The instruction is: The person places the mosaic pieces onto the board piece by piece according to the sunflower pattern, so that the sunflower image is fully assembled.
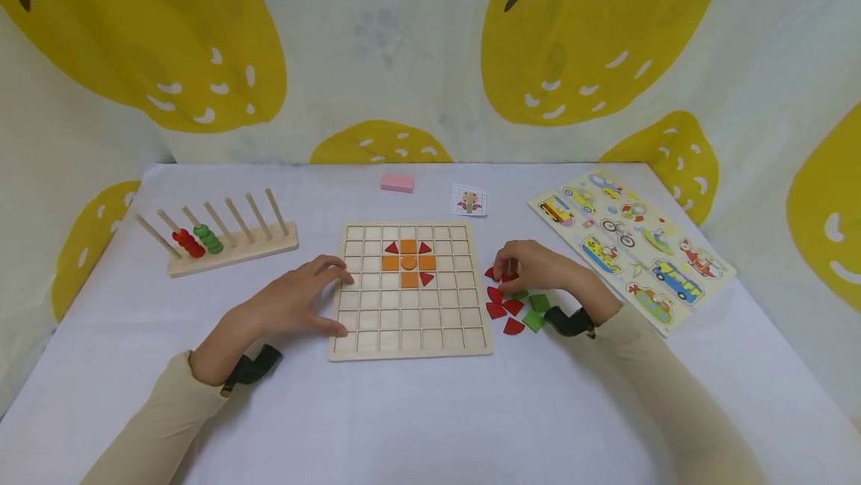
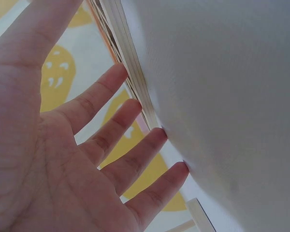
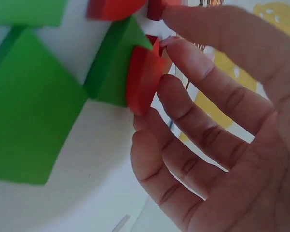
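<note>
A wooden grid board (image 1: 410,320) lies mid-table, with orange squares (image 1: 408,246) around an orange circle (image 1: 409,263), plus red triangles (image 1: 427,279) at three corners. My left hand (image 1: 303,294) spans the board's left side, thumb by the lower left corner. In the left wrist view its spread fingertips (image 2: 133,106) run along the board's edge (image 2: 128,43). To the right of the board, my right hand (image 1: 534,268) reaches into loose red fan-shaped pieces (image 1: 513,326) and green squares (image 1: 539,303). Its thumb and index finger stand apart, their tips at red pieces (image 3: 154,9) in the right wrist view.
A small pattern card (image 1: 468,200) and a pink block (image 1: 397,183) lie behind the board. At left stands a wooden peg rack (image 1: 232,249) with red and green beads. A vehicle picture puzzle (image 1: 632,246) lies at right. A fruit-print cloth (image 1: 390,44) hangs behind.
</note>
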Demonstrator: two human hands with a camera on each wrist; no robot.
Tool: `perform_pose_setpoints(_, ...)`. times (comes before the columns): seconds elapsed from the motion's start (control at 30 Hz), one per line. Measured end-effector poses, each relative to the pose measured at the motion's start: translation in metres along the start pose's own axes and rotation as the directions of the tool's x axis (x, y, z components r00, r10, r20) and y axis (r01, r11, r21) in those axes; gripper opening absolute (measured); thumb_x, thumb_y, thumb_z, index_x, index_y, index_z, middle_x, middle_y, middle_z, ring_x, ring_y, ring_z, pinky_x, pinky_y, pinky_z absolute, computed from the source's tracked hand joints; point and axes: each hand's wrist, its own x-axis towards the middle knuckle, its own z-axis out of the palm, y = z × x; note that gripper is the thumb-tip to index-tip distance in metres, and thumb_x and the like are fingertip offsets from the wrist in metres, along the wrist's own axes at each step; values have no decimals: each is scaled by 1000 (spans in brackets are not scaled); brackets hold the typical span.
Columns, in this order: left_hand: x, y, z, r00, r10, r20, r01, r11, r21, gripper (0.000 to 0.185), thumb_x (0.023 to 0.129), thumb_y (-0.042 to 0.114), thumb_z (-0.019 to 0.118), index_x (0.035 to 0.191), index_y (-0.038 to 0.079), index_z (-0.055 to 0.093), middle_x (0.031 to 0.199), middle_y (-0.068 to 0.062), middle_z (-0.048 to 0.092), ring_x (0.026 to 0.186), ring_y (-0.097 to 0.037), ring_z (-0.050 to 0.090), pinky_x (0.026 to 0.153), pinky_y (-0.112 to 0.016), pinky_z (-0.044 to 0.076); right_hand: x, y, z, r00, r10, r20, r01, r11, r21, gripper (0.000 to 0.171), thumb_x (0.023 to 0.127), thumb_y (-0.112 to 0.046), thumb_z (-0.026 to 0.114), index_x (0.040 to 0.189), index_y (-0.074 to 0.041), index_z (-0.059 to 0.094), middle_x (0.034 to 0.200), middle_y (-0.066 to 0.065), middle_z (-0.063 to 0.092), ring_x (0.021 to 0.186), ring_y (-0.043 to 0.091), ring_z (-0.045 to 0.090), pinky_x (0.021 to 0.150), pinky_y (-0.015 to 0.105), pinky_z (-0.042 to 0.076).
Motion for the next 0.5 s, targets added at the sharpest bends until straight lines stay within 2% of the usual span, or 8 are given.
perform_pose_setpoints(0.23, 0, 1, 0, 1000, -6, 1, 6, 1000, 1, 72, 73, 52, 81, 129, 15, 54, 144, -13, 41, 130, -41, 43, 101, -62, 37, -2, 4, -1, 1000, 15, -5, -15, 1000, 4, 12, 83, -4, 73, 92, -5, 65, 86, 4, 61, 81, 20, 54, 69, 28, 50)
perform_pose_setpoints(0.5, 1, 2, -1, 1000, -24, 12, 24, 1000, 3, 72, 73, 51, 81, 130, 15, 54, 145, -13, 40, 132, -41, 41, 102, -62, 36, 7, 8, 1, 993, 9, -114, -10, 1000, -5, 8, 86, -5, 71, 90, -2, 65, 84, 6, 59, 77, 20, 53, 66, 28, 47)
